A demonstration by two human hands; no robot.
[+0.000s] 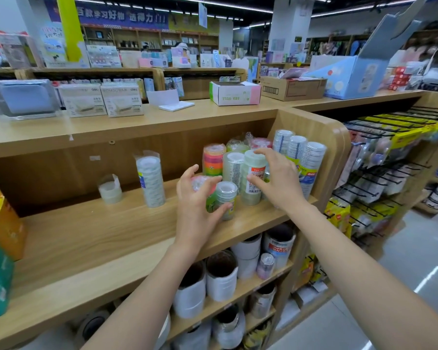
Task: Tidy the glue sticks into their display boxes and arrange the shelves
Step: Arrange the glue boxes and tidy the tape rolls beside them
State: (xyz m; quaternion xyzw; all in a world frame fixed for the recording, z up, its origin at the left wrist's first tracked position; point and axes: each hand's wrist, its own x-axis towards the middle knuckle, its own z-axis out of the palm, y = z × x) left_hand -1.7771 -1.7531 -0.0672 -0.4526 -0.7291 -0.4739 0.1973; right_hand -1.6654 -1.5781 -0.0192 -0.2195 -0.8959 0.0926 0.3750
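Fingers [207, 181] of the left hand [195, 205] are curling around a short clear tape stack [225, 198] on the wooden shelf [91, 231].

The right hand [279, 180] is spreading wide over a taller shrink-wrapped tape stack [254, 173], fingertips touching its round top. Both cylinders are glossy, standing upright among similar rolls. No glue sticks are showing near either hand; a pink-and-white display box [235, 93] is sitting open on the counter above.

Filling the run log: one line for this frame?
stage: arranging tape shelf | left hand: gripping short tape stack | right hand: on tall tape stack | shelf: left part bare
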